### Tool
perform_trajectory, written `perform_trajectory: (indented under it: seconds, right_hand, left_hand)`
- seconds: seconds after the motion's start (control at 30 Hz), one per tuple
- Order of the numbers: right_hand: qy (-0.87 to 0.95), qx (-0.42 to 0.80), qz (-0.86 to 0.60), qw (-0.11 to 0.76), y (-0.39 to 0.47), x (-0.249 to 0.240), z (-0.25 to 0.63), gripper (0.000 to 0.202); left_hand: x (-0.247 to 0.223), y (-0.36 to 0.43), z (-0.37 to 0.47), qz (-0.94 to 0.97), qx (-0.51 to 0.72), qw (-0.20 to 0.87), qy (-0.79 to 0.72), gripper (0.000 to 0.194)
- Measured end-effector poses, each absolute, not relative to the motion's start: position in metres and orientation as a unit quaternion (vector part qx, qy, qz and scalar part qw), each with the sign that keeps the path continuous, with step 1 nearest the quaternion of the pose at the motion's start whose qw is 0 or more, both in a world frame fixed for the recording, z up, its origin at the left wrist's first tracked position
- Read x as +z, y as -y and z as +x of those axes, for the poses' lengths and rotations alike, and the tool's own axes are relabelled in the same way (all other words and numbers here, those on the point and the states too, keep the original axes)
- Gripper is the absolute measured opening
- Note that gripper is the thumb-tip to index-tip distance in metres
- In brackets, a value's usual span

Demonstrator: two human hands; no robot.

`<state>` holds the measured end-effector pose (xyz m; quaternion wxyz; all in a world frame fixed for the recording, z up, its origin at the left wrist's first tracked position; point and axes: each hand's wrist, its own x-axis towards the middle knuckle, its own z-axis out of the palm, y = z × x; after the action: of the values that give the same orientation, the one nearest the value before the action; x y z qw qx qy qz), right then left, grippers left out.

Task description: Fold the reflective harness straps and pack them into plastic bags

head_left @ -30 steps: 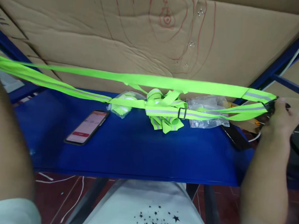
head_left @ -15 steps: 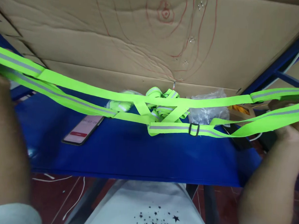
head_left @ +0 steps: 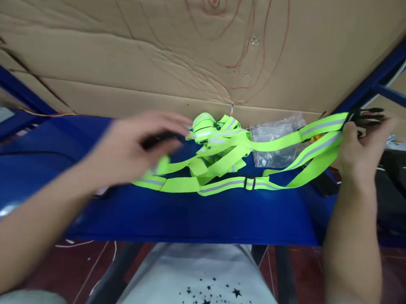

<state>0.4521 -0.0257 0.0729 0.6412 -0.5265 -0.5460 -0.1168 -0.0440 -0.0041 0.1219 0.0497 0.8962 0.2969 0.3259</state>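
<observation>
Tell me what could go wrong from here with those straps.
Tangling looks likeliest: the held green strap overlaps a bundle of matching straps, so loops could catch or get confused. The black clips at the right hand have exposed prongs that might snag webbing. The strap also crosses in front of a clear plastic bag, which could get dragged along. The left hand is blurred, so I can't judge its grip.

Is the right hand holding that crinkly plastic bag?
No, the right hand holds the yellow-green straps, and the plastic bag lies on the blue table.
</observation>
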Motion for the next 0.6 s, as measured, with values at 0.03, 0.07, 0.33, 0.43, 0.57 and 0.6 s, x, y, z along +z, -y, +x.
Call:
perform_trajectory:
  seconds: [0.03,0.07,0.33,0.43,0.57,0.6]
  right_hand:
    - [0.542,-0.133,-0.543,0.627,0.027,0.073,0.448,0.034]
    - [0.533,-0.146,-0.559,0.619,0.029,0.074,0.444,0.032]
    - [0.461,-0.235,-0.667,0.537,0.033,0.072,0.455,0.04]
    - [0.434,-0.235,-0.703,0.512,0.031,0.068,0.468,0.043]
    - [0.379,-0.227,-0.756,0.483,0.034,0.066,0.474,0.04]
    - [0.368,-0.227,-0.764,0.48,0.034,0.066,0.475,0.041]
  left_hand:
    - [0.108,0.016,-0.019,0.926,0.267,0.077,-0.257,0.023]
    - [0.094,0.027,0.005,0.94,0.209,0.111,-0.244,0.029]
    - [0.037,0.049,0.068,0.974,0.005,-0.02,-0.226,0.048]
    - [0.035,0.062,0.058,0.978,-0.003,-0.071,-0.194,0.035]
    - [0.031,0.079,0.052,0.98,-0.014,-0.071,-0.185,0.025]
    - [0.03,0.081,0.052,0.979,-0.014,-0.052,-0.195,0.027]
